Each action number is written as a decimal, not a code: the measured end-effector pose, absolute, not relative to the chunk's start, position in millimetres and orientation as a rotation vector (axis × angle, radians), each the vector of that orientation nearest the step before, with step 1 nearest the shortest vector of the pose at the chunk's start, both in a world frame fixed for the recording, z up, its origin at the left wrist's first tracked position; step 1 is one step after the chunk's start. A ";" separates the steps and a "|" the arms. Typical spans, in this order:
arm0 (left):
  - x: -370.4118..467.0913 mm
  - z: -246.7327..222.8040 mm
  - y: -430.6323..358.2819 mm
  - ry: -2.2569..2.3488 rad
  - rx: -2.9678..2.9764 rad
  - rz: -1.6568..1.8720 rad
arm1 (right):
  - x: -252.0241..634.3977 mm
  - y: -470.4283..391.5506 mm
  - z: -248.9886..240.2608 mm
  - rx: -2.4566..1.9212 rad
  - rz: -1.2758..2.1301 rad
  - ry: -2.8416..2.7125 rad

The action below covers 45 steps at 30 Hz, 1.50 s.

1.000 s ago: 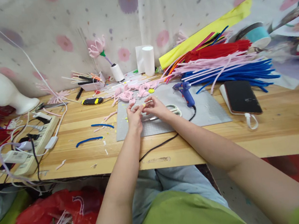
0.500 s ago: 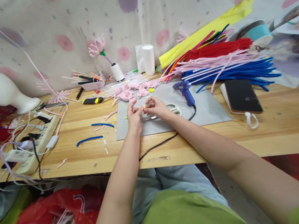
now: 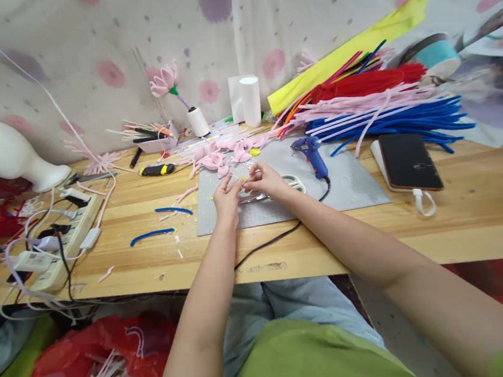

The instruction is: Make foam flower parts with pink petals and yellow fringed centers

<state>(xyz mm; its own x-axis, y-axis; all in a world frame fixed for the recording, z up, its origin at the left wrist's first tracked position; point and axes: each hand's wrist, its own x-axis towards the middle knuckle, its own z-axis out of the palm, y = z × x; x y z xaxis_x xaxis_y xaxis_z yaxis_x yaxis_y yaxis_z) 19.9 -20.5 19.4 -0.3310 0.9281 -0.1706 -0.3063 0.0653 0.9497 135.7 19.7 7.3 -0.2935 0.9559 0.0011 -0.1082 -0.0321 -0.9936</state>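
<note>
Both hands meet above the grey cutting mat (image 3: 346,187). My left hand (image 3: 226,202) is closed in a pinch, thumb against fingers, at a small yellow piece (image 3: 244,179). From the other side, the fingertips of my right hand (image 3: 265,181) pinch the same piece; its exact kind is too small to make out. Scissors (image 3: 296,183) with pale handles lie on the mat, partly covered by the right hand and wrist. Just beyond the fingers sit several pink fuzzy petals (image 3: 212,160) and a small yellow coil (image 3: 254,151).
A blue glue gun (image 3: 314,156) rests on the mat, its black cord running to the front edge. Bundles of blue pipe cleaners (image 3: 407,122) and pink ones lie behind right. A power strip (image 3: 70,233) stands left, a utility knife (image 3: 157,170) behind, a black-topped device (image 3: 409,161) right.
The left fingers have drawn closer together and shifted slightly, uncovering a pink petal behind them. The right hand stays nearly in place, still pinching at the yellow piece.
</note>
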 end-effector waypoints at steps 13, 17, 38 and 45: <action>22.2 20.3 -20.9 1.397 0.753 1.542 | 137.8 23.4 5.2 -0.981 1.079 -1.449; 22.1 21.0 -20.7 1.388 0.748 1.548 | 138.8 22.2 5.4 -0.983 1.125 -1.397; 21.5 20.8 -18.9 1.464 0.696 1.536 | 133.7 21.1 5.2 -0.981 1.301 -1.321; 22.3 21.0 -16.2 1.448 0.663 1.567 | 133.6 22.9 3.5 -0.925 1.405 -1.268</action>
